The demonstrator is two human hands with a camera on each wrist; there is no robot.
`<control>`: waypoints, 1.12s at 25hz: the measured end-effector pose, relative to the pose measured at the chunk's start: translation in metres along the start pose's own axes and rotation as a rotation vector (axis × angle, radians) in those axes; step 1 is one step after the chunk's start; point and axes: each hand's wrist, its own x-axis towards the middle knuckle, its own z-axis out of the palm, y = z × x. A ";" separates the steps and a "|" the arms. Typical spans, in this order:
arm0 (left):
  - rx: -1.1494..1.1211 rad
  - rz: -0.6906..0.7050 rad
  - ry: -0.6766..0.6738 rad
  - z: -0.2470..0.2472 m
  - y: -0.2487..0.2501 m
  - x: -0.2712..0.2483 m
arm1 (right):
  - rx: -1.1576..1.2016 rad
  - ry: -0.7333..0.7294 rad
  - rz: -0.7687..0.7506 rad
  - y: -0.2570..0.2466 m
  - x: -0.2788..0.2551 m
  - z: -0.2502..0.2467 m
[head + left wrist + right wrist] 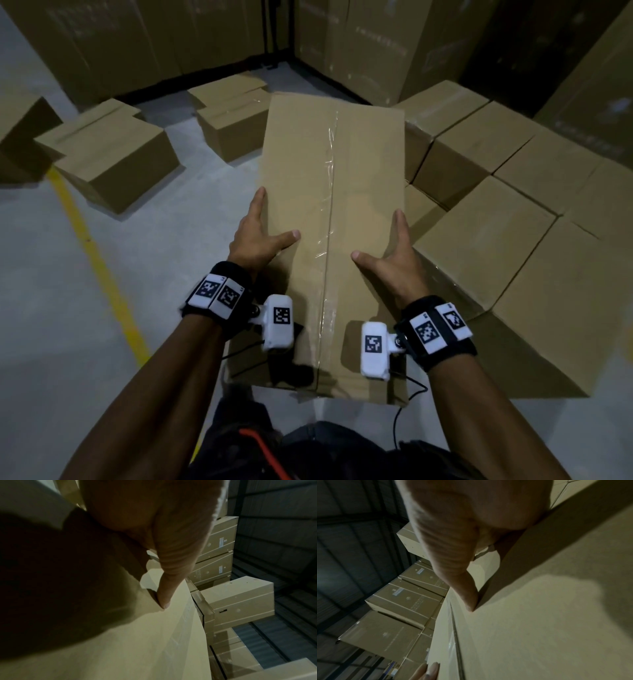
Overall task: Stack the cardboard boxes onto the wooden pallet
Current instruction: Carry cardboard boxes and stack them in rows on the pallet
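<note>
Now two hands, left hand (255, 236) and right hand (399, 262), hold one cardboard box (334, 192).

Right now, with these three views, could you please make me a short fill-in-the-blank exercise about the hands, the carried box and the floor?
1. The left hand and the right hand hold one long cardboard box on its two ____ sides.
2. A strip of clear ____ runs along the middle seam of that box.
3. The line painted on the grey floor is ____ in colour.
4. Each thumb lies on the ____ face of the box.

Missing words: opposite; tape; yellow; top
</note>
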 end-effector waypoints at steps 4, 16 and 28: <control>0.008 0.050 -0.084 -0.001 0.000 0.088 | 0.006 0.102 0.060 -0.015 0.051 0.026; 0.105 0.209 -0.488 -0.019 0.045 0.279 | 0.098 0.445 0.297 -0.072 0.150 0.094; 0.151 0.175 -0.722 0.088 0.070 0.340 | 0.097 0.555 0.500 -0.024 0.203 0.054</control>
